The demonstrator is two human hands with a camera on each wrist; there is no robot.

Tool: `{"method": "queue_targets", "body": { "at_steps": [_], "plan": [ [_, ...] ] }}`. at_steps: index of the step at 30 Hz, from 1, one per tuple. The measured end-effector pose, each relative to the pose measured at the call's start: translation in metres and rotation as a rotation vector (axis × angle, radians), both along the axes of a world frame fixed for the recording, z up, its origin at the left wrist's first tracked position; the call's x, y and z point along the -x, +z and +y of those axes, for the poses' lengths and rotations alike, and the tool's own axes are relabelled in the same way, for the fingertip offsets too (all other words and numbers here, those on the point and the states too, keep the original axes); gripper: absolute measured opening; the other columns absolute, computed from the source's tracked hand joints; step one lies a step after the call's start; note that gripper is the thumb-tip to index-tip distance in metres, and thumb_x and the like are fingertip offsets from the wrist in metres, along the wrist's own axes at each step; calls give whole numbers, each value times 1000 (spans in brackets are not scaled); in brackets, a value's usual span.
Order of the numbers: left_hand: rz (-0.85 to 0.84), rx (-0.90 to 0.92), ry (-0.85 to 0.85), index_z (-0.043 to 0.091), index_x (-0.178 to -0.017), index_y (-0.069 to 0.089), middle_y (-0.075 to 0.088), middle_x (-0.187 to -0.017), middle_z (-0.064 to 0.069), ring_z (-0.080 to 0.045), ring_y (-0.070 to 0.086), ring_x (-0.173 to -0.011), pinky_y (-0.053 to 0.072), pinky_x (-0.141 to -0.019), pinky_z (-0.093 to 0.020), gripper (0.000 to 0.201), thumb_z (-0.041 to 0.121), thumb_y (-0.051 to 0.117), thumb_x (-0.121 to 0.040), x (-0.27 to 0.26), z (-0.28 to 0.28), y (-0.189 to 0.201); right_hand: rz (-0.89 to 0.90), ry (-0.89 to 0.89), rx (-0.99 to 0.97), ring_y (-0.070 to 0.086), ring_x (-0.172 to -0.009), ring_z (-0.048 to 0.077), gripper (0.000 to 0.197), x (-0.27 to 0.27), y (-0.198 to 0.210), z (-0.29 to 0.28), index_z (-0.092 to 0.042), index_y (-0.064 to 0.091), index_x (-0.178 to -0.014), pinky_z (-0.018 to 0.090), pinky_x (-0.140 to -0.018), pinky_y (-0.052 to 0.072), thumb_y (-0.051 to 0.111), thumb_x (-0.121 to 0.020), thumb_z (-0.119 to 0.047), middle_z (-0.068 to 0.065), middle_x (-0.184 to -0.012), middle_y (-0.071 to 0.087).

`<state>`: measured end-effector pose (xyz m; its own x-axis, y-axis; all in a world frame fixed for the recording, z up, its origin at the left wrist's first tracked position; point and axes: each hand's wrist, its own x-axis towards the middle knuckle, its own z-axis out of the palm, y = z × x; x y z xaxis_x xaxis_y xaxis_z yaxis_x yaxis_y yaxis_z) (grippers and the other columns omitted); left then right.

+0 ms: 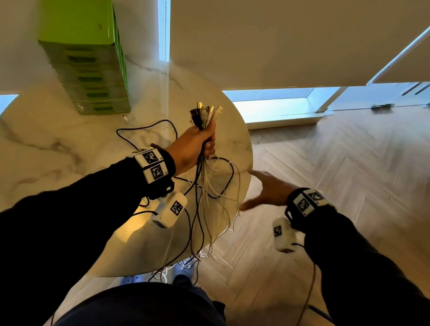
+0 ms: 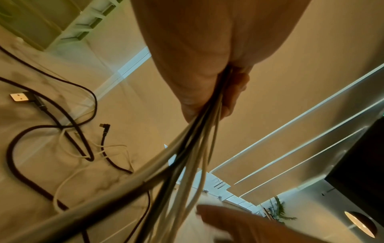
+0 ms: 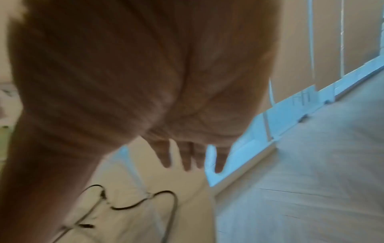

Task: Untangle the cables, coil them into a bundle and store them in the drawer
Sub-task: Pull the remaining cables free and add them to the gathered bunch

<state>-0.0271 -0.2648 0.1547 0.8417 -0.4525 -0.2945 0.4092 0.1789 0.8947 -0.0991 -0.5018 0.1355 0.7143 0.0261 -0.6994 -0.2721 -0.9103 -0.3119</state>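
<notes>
The left hand (image 1: 194,144) was clamped in a fist around the cables (image 1: 201,182), gripping them just below their plugs (image 1: 206,115), which fanned upward out of the fist above the round marble counter (image 1: 36,147). Below the fist the black and white strands hung loose, some draped over the counter's near edge toward the floor, while a black loop (image 1: 142,133) and a few ends lay on the marble. The right hand (image 1: 264,192) hovered just beside the hanging strands with its fingers spread apart and holding nothing; its own wrist view was blurred. The step in hand looked like gathering and straightening before coiling. To do it well, the person would probably keep the left fist firm so the plug ends stayed level, then run the free hand down the hanging lengths, letting strands slip through the fingers to comb out crossings rather than tugging at them. The loop on the counter likely needed lifting clear first, since a snag there could tighten into a knot. The green drawer unit (image 1: 87,54) stood at the far left of the counter, well apart from both hands, its drawers appearing closed.
</notes>
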Motion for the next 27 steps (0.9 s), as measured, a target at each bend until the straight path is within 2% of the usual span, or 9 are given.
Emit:
{"method": "queue_targets", "body": {
  "at_steps": [3,8,10,12,15,17,20,24,27],
  "plan": [
    [-33,-15,-94,14,-73,44,38,-53,4,-12,36,-51,37,-56,-24,40,32,37,-109,6,-1,6,-188,41,-288,27,-144,17,118,-17,7,52,-34,24,-153,40,-118,25,87,-57,-62,-6,-161,22],
    [-14,-7,-179,13,-78,45,39,-55,2,-15,39,-56,38,-60,-25,36,30,38,-108,11,15,13,-54,5,-517,43,-136,16,80,-26,7,118,-17,41,-147,27,-112,28,80,-81,-40,1,-147,48],
    [9,20,-188,13,-79,45,37,-55,2,-16,40,-56,43,-62,-27,35,30,38,-108,13,24,18,139,11,-740,58,-123,19,36,-22,-1,130,-4,66,-118,31,-114,36,71,-87,-22,8,-123,67],
    [17,29,-198,13,-79,45,35,-57,2,-17,41,-54,50,-67,-33,35,32,39,-108,12,35,22,327,-28,-839,64,-113,30,21,-14,-9,131,1,68,-85,33,-105,47,61,-89,-19,17,-96,71],
    [40,74,-148,14,-79,46,32,-57,3,-15,38,-51,56,-75,-40,35,34,41,-107,3,53,25,293,25,-627,70,-87,24,40,-11,-12,114,-6,57,-61,22,-83,52,63,-95,-26,15,-67,62],
    [59,112,-81,15,-79,47,28,-58,4,-13,35,-50,56,-75,-39,35,34,41,-107,-3,62,25,199,155,-340,67,-69,14,45,-15,-22,89,-8,63,-62,22,-74,50,65,-94,-39,14,-67,67],
    [68,156,8,15,-79,46,26,-58,4,-12,34,-50,56,-74,-37,35,34,40,-107,-11,70,25,6,179,-32,63,-64,21,46,-21,-34,48,-15,60,-60,29,-71,48,61,-94,-45,10,-66,67],
    [28,224,139,17,-78,42,27,-61,3,-13,34,-54,55,-77,-34,33,30,38,-109,-13,69,24,-450,218,418,65,-83,35,26,-21,-23,30,-19,59,-94,34,-69,44,44,-98,-40,12,-88,67],
    [21,309,308,19,-78,41,31,-59,6,-11,33,-54,45,-66,-29,32,28,39,-109,-19,62,29,-423,335,383,66,-79,33,18,-9,-30,55,-16,46,-110,36,-65,50,42,-99,-30,8,-85,65]
  ]
}}
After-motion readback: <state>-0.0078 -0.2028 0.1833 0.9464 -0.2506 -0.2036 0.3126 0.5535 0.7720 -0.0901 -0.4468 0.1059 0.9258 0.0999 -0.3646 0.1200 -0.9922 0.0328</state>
